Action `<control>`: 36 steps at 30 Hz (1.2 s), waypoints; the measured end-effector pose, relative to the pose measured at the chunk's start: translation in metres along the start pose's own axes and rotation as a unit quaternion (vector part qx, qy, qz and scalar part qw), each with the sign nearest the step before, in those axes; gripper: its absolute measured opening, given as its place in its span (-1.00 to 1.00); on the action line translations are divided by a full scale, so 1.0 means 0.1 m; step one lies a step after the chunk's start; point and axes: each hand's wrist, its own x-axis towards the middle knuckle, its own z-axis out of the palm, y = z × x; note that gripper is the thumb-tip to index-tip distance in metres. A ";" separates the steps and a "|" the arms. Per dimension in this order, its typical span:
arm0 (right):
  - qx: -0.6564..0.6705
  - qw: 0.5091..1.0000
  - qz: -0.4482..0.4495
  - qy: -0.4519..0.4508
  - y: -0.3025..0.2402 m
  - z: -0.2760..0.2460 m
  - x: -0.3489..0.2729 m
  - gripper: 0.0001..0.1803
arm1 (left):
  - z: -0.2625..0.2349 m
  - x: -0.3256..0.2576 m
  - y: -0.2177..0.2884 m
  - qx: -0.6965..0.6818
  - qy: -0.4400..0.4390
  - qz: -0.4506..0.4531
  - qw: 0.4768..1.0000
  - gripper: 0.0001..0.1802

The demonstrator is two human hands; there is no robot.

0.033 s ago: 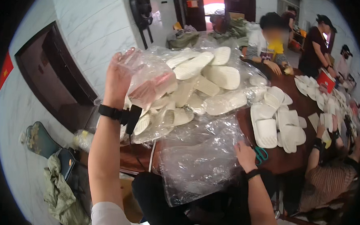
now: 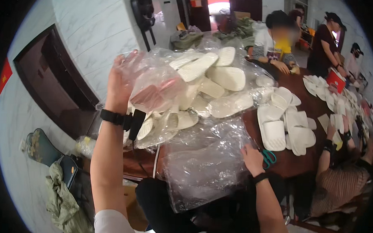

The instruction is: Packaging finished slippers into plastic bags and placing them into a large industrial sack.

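Note:
My left hand (image 2: 122,82) is raised at the left of the pile, closed on a clear plastic bag (image 2: 149,71). Pink slippers (image 2: 147,99) show through that bag. Behind and beneath it lies a heap of white slippers (image 2: 225,78), partly in clear plastic. A large clear plastic sheet or bag (image 2: 196,167) spreads over the table's near edge toward my lap. At its right edge my right hand (image 2: 253,160) has its fingers closed on the plastic. Teal-handled scissors (image 2: 269,159) lie just right of that hand.
White slippers (image 2: 274,136) stand stacked on the dark red table (image 2: 252,125) at right. More slippers (image 2: 316,89) line its far right side beside a red container (image 2: 335,81). Co-workers (image 2: 277,49) work across and along the table. A chair (image 2: 48,146) stands at left.
The bag with the pink slippers has turned slightly in my left hand, showing two pink shapes more distinctly. The whole view has shifted a little; my right hand stays on the plastic.

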 end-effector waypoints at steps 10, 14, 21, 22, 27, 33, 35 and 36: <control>0.090 0.985 0.108 0.099 -0.05 -0.11 0.12 -0.62 | 1.05 -0.45 0.00 -0.059 0.010 -0.162 0.985 -0.81; 0.104 0.984 0.121 0.084 -0.07 -0.10 0.14 -0.63 | 0.72 -0.75 -0.13 0.234 -0.269 -0.160 0.920 -0.67; 0.104 0.984 0.018 0.144 0.17 0.07 0.13 -0.61 | -0.59 -2.40 -0.69 0.568 -0.128 -0.295 0.758 -0.72; 0.124 0.976 -0.006 0.179 0.07 -0.01 0.14 -0.65 | -0.81 -2.63 -0.67 0.574 -0.076 -0.253 0.775 -0.73; 0.202 0.963 -0.030 0.179 -0.10 -0.37 -0.03 -0.85 | -0.63 -2.89 -0.33 0.580 0.106 -0.234 0.773 -0.88; 0.064 0.988 -0.081 0.116 -0.12 -0.13 -0.12 -0.81 | -0.50 -3.25 -0.13 0.380 0.246 -0.370 0.811 -0.79; 0.033 0.991 -0.092 0.094 -0.13 -0.07 -0.11 -0.79 | -0.40 -3.33 -0.17 0.248 0.119 -0.468 0.840 -0.65; 0.003 0.992 -0.102 0.074 -0.13 -0.03 -0.11 -0.77 | -0.34 -3.31 -0.21 0.247 0.122 -0.468 0.840 -0.65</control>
